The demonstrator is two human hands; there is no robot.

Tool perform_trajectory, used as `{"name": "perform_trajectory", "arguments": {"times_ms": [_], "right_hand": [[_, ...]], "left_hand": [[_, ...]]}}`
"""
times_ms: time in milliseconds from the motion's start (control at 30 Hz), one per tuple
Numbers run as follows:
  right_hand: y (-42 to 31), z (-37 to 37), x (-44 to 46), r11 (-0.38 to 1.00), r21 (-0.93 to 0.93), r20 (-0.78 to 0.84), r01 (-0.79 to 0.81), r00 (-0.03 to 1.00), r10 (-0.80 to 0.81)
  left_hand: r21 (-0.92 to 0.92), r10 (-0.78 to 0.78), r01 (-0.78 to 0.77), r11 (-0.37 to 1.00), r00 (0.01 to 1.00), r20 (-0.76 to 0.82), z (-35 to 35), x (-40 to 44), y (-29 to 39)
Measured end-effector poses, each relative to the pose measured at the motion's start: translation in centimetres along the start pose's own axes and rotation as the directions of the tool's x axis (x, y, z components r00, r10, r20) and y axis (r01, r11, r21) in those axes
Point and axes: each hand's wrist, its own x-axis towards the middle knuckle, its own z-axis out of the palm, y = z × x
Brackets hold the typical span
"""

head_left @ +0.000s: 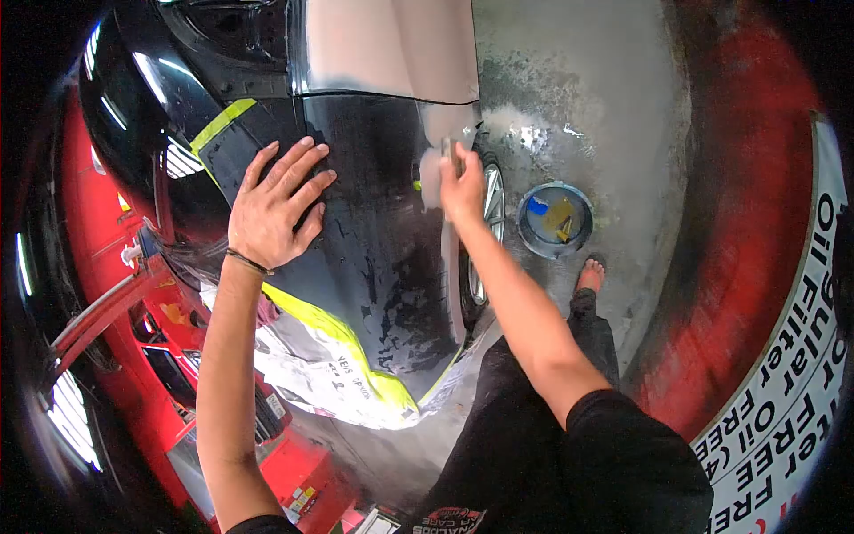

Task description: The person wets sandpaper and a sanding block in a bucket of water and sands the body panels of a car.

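My left hand (277, 206) lies flat, fingers spread, on the dark, wet car fender (365, 205). A dark band circles that wrist. At the fender's right side, above the wheel (494, 200), my right hand (464, 185) is closed around a small grey-brown sanding block (451, 157), mostly hidden by the fingers. It presses against a pale pinkish filler patch (431, 178). Yellow-green masking tape (222, 125) edges the fender near the headlight, and a taped paper cover (334, 378) hangs along the near end.
A round dark bucket (525, 245) of murky water, with a blue piece inside, stands on the wet concrete floor (623, 133) beside the wheel. My bare foot (591, 274) is close to it. A pinkish-primed door panel (387, 44) lies beyond. Red car (169, 307) at left; lettered sign (783, 374) at right.
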Motion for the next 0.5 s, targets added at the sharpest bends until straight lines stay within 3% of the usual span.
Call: {"name": "perform_trajectory", "arguments": {"times_ms": [100, 233, 333, 400, 433, 500], "right_hand": [[0.2, -0.4, -1.6, 0.995, -0.082, 0.019, 0.052, 0.999, -0.05], [-4.2, -3.6, -12.0, 0.975, -0.132, 0.034, 0.178, 0.984, -0.175], [-2.3, -2.6, -8.2, 0.983, -0.144, 0.035, 0.113, 0.993, -0.109], [2.4, -0.1, -1.4, 1.0, -0.021, 0.01, 0.006, 1.0, -0.006], [4.2, 0.6, 1.7, 0.99, 0.036, 0.066, -0.139, 0.988, 0.136], [3.9, 0.6, 3.5, 0.985, -0.039, 0.042, -0.168, 0.985, 0.17]], "left_hand": [[-0.001, -0.006, 0.006, 1.0, 1.0, -0.004, -0.1, -0.2, 0.1], [0.009, -0.007, 0.008, 1.0, 1.0, -0.006, 0.0, -0.1, 0.1], [0.004, -0.012, 0.012, 1.0, 1.0, 0.01, -0.2, 0.1, 0.2], [0.0, 0.002, -0.002, 1.0, 1.0, 0.003, 0.0, 0.1, -0.2], [-0.002, 0.004, -0.004, 1.0, 1.0, 0.002, 0.1, 0.0, -0.3], [-0.009, -0.005, 0.005, 1.0, 1.0, 0.016, 0.0, -0.2, -0.3]]}}
